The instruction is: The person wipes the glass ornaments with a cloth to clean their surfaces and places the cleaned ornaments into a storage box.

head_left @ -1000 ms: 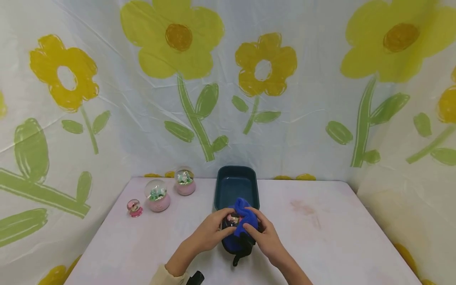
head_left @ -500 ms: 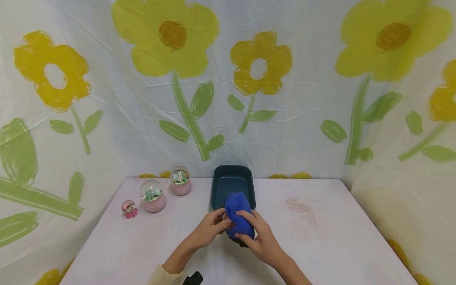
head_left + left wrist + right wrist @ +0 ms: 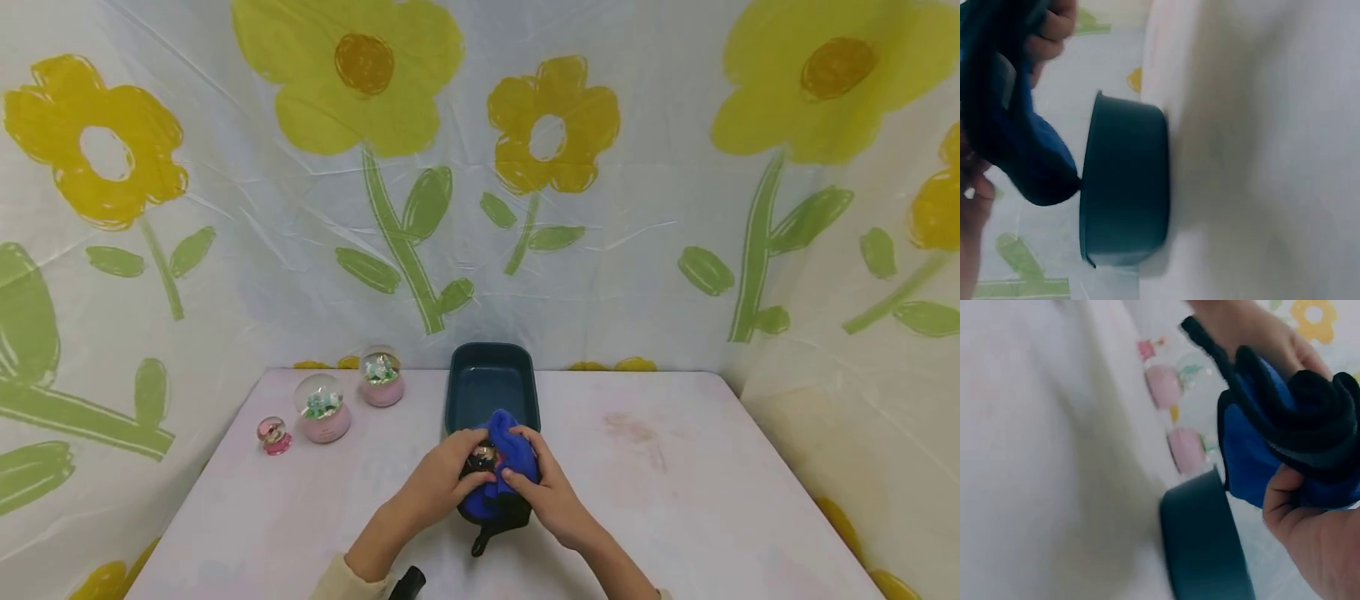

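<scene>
Both hands meet at the table's front middle around a snow globe (image 3: 482, 457) and a blue cloth (image 3: 516, 454) with black edging. My left hand (image 3: 437, 479) grips the globe from its left side, thumb in front and fingers behind. On the other side my right hand (image 3: 557, 497) pinches the bunched cloth against the globe. Only a shiny patch of the globe, with dark and gold tones, shows between hand and cloth. In the right wrist view the cloth (image 3: 1247, 450) hangs in dark-edged folds below the hands, and one black-edged end sticks out.
A dark teal dish (image 3: 491, 387) stands just behind the hands. To the left on the white table (image 3: 637, 517) are a small pink snow globe (image 3: 274, 435), a larger one (image 3: 322, 408) and another (image 3: 381, 377) at the back. A flowered curtain (image 3: 637, 275) encloses the table.
Half a second ago the cloth lay over most of the globe. Now it is bunched to the right and part of the globe shows again, much as one second ago.
</scene>
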Demonstrator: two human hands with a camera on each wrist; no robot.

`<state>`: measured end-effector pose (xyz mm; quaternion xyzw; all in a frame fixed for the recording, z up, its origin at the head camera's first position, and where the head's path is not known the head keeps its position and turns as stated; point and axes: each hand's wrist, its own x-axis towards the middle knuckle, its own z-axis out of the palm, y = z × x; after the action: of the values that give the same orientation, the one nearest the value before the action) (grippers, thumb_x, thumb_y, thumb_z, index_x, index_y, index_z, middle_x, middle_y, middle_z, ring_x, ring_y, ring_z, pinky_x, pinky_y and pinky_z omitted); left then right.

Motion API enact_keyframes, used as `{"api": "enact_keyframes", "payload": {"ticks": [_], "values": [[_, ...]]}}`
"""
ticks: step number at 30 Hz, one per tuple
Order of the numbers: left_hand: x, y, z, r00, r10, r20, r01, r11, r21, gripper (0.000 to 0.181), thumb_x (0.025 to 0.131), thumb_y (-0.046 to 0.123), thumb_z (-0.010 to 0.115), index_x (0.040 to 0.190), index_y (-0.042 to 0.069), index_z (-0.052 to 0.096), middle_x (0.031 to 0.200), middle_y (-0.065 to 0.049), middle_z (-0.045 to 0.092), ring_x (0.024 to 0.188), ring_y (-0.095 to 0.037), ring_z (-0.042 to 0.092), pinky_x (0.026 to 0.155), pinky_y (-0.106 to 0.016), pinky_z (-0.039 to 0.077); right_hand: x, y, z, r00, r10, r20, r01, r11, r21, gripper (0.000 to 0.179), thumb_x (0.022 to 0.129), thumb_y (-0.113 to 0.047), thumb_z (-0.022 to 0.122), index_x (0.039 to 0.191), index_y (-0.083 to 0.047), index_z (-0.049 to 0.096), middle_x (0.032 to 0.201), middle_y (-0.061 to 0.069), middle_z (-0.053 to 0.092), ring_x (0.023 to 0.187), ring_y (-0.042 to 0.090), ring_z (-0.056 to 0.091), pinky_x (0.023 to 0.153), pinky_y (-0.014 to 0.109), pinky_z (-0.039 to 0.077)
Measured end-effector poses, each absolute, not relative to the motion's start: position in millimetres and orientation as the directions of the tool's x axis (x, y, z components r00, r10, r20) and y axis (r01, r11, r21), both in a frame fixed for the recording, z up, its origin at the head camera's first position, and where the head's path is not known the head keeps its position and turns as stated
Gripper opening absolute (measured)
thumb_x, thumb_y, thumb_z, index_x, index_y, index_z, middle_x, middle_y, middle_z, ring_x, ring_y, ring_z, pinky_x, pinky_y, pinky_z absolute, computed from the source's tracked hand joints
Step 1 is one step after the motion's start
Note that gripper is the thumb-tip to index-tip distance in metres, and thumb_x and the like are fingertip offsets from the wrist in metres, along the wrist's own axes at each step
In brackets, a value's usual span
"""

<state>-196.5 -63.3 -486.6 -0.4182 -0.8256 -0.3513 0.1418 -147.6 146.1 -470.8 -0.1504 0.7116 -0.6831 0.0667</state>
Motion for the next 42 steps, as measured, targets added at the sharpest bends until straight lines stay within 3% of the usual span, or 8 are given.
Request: {"api": "enact_keyframes", "payload": {"ticks": [3,10,17,21,24,29,31,42], "values": [[-197,-62,-488,-0.612,0.572,0.546,0.789,0.408,0.459,0.047,0.098,0.038,0.056,0.133,0.009,0.046,0.114,-0.003,0.06,0.101,-0.012,0.059,0.086,-0.033,0.051,-148,147,-467,-0.948,-0.294,0.123,-0.146,0.055,-0.988,0.051,0.099,-0.016,0.057,0.144,-0.02,0.033,0.145,0.022,0.033,0.124,0.041,0.043,0.094,0.047,0.046],[-194,-61,-490,-0.701,0.604,0.379,0.577,0.168,0.799,0.015,0.105,0.02,0.043,0.115,0.011,0.049,0.09,0.004,0.057,0.073,-0.005,0.053,0.065,-0.022,0.05,-142,146,-468,-0.9,-0.291,0.324,-0.405,0.288,-0.868,0.05,0.094,-0.017,0.066,0.14,-0.02,0.046,0.135,0.02,0.05,0.116,0.038,0.054,0.086,0.049,0.051],[-196,-64,-484,-0.675,0.694,0.251,0.312,-0.039,0.949,0.025,0.107,0.021,0.035,0.108,0.0,0.048,0.078,0.001,0.047,0.052,-0.004,0.036,0.043,-0.021,0.031,-141,145,-471,-0.862,-0.299,0.411,-0.499,0.345,-0.795,0.051,0.091,-0.019,0.069,0.137,-0.024,0.049,0.125,0.01,0.052,0.112,0.032,0.055,0.085,0.047,0.051],[-195,-64,-487,-0.681,0.673,0.289,0.454,0.077,0.888,0.017,0.104,0.019,0.045,0.119,0.01,0.046,0.09,0.004,0.054,0.071,-0.005,0.053,0.06,-0.023,0.048,-143,147,-473,-0.906,-0.295,0.303,-0.375,0.232,-0.897,0.05,0.095,-0.016,0.064,0.14,-0.022,0.043,0.14,0.017,0.044,0.119,0.038,0.05,0.088,0.049,0.049],[-192,-65,-486,-0.676,0.638,0.368,0.62,0.222,0.753,0.036,0.101,0.023,0.053,0.134,0.016,0.042,0.111,0.001,0.059,0.095,-0.009,0.06,0.079,-0.028,0.052,-144,147,-473,-0.933,-0.296,0.207,-0.261,0.156,-0.953,0.048,0.098,-0.016,0.059,0.142,-0.019,0.039,0.144,0.021,0.038,0.121,0.041,0.048,0.089,0.048,0.049],[-192,-64,-484,-0.574,0.583,0.575,0.817,0.447,0.363,0.051,0.091,0.025,0.07,0.136,0.015,0.048,0.114,-0.001,0.061,0.096,-0.012,0.063,0.079,-0.031,0.054,-145,146,-470,-0.965,-0.245,0.098,-0.109,0.035,-0.993,0.046,0.101,-0.017,0.054,0.144,-0.019,0.037,0.144,0.02,0.038,0.124,0.039,0.045,0.097,0.05,0.044],[-193,-64,-484,-0.552,0.566,0.612,0.829,0.45,0.331,0.053,0.087,0.021,0.074,0.134,0.014,0.051,0.11,-0.001,0.062,0.09,-0.011,0.063,0.075,-0.029,0.054,-146,144,-469,-0.969,-0.226,0.096,-0.107,0.035,-0.994,0.046,0.101,-0.019,0.054,0.144,-0.02,0.038,0.144,0.018,0.039,0.125,0.038,0.045,0.098,0.051,0.042],[-197,-67,-489,-0.691,0.562,0.455,0.596,0.085,0.799,0.031,0.096,0.018,0.063,0.125,0.01,0.059,0.079,0.005,0.056,0.054,-0.001,0.039,0.045,-0.019,0.036,-143,139,-476,-0.892,-0.268,0.364,-0.433,0.274,-0.859,0.05,0.095,-0.012,0.063,0.14,-0.022,0.042,0.134,0.013,0.043,0.118,0.037,0.048,0.086,0.051,0.048]]}}
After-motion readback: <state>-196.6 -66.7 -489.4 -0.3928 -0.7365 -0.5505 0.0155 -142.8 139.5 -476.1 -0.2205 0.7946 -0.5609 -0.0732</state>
